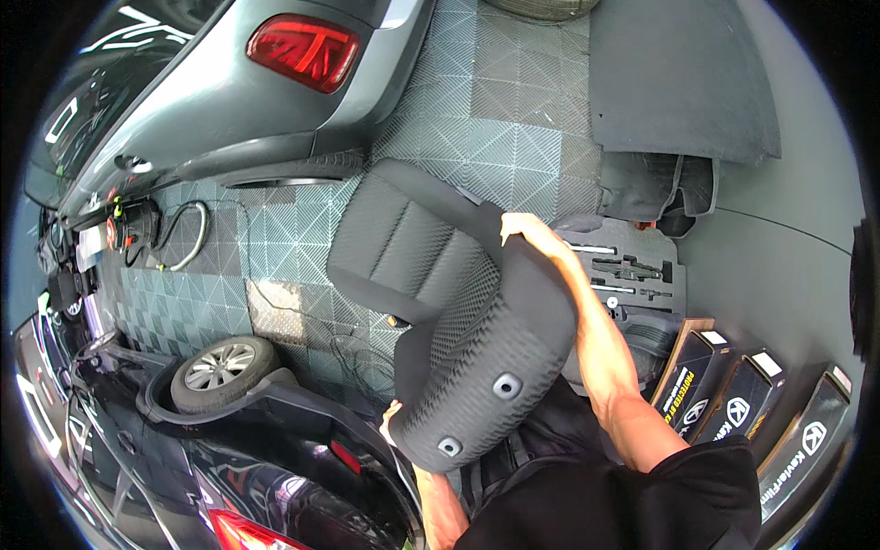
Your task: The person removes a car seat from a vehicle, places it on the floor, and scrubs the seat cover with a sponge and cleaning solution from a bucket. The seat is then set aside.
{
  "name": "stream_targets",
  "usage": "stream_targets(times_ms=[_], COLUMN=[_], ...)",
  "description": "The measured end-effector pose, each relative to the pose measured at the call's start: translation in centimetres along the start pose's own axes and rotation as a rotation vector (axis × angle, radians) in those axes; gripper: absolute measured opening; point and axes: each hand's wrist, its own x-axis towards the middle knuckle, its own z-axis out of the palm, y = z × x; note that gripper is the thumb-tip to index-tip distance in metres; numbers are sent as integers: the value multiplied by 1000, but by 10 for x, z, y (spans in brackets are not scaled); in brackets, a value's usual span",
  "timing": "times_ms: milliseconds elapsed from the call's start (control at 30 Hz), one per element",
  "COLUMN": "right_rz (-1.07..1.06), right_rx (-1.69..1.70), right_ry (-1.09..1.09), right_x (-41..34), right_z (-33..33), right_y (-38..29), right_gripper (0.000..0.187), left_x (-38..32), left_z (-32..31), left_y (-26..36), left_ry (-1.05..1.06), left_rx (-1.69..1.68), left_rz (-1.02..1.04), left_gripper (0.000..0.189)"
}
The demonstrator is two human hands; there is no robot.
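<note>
Both my hands are on a black fabric car seat [474,309], held tilted in front of my body. Its cushion [402,237] points away from me, and the backrest [502,337] is on my side, with two grey-rimmed headrest holes in its top edge. My left hand [390,425] grips the backrest's left side near the top corner; most of its fingers are hidden. At the right side, near where backrest meets cushion, my right hand [526,227] is closed around the edge. The seat's underside is out of sight.
A grey car [227,117] stands ahead left and a dark car [295,467] at lower left. A vacuum cleaner [141,230] and its cable lie on the tiled floor [515,148]. To the right are a foam tool tray [629,268], dark mats [680,82] and long film boxes [739,399].
</note>
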Motion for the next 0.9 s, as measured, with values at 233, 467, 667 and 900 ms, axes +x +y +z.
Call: stream_targets(times_ms=[233,467,667,900], right_rz=[-71,110,61,100], right_rx=[-233,404,617,218], right_ry=[-19,705,874,1236], right_x=[-18,-88,-205,-183], right_z=[1,33,199,231], right_y=[20,-8,-84,-113], right_gripper=[28,45,104,116], left_x=[27,63,37,25], left_z=[-36,-47,-20,22], left_y=[-60,-5,90,106], left_ry=[-143,-286,-718,-692], left_rx=[-82,-317,281,397], left_rz=[-16,-433,-6,56], left_gripper=[25,36,40,46])
